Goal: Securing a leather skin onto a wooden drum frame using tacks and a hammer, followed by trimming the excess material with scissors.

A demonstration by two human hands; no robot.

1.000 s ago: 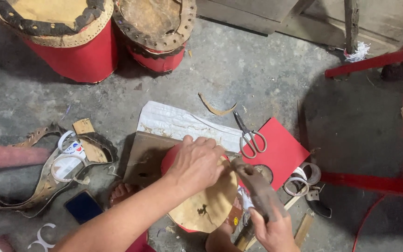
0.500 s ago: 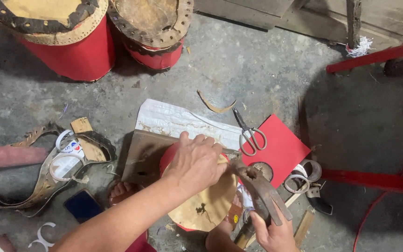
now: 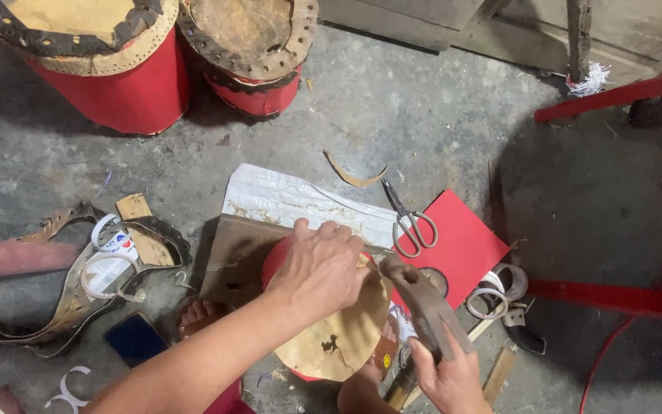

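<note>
My left hand [image 3: 321,265] presses down on the top of a small red drum [image 3: 339,337] with a tan hide skin, fingers curled over its far rim. My right hand [image 3: 453,376] grips the handle of a rusty hammer [image 3: 415,295], whose head sits at the drum's right rim, close to my left fingers. The drum stands on a brown board [image 3: 231,257] on the concrete floor. My bare foot [image 3: 197,316] shows to the left of the drum.
Scissors [image 3: 406,218] lie on a red sheet [image 3: 461,241] beside white paper [image 3: 300,201]. Two large red drums [image 3: 109,61] [image 3: 250,54] stand at the back. Hide offcuts and tape rolls [image 3: 101,264] lie left, a dark phone [image 3: 136,339] near them, and red bars [image 3: 614,92] right.
The hammer head has come down a little toward the drum's right rim. My left hand stays pressed on the drum skin.
</note>
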